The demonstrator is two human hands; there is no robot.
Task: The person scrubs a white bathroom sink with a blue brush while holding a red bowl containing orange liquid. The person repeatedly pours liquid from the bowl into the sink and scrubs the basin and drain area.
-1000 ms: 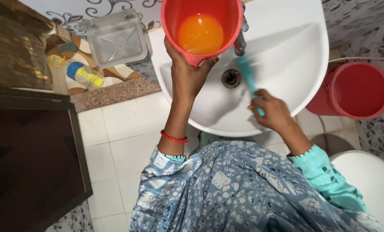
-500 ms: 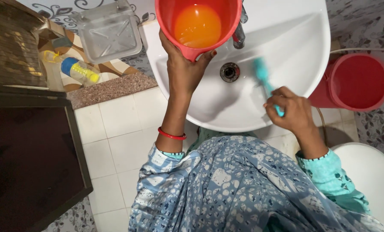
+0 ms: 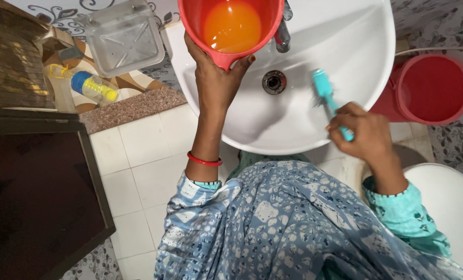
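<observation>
Below you the floor [image 3: 138, 166] is pale square tile, giving way to grey flower-patterned tile at the edges. A red bucket [image 3: 431, 88] stands on it to your right, and a dark cabinet [image 3: 34, 192] sits on it to your left. A speckled stone ledge [image 3: 133, 106] carries a clear plastic tub [image 3: 123, 39] and a blue-capped bottle [image 3: 90, 87].

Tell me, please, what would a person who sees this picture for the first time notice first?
The bright red mug, held by the left hand over the back of the white sink near the tap. Next comes the turquoise brush in the right hand, its head against the basin's right side. A red bucket stands on the floor to the right.
</observation>
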